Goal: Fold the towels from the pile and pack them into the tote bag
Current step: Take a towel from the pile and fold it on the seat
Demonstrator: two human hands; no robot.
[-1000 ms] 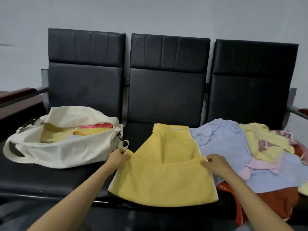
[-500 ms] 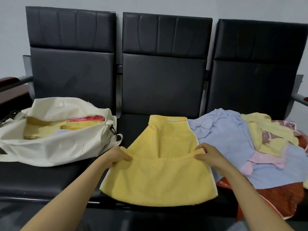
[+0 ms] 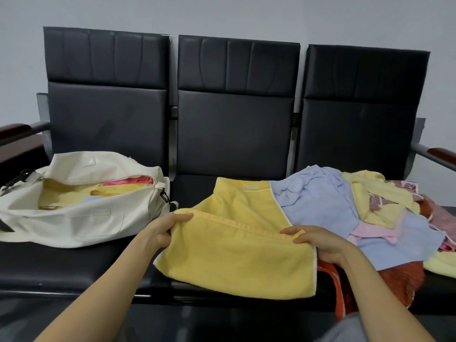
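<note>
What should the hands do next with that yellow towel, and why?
Probably carry the held edge of the yellow towel forward to its far hem. The left hand and right hand each pinch an end of that edge, which lies only partway across, leaving the far part uncovered.

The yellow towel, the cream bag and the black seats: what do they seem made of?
Yellow towel: soft terry cloth, probably; fuzzy matte nap. Cream bag: canvas-like fabric, matte, creased. Black seats: leather or imitation; smooth, faint sheen, stitched panels.
</note>
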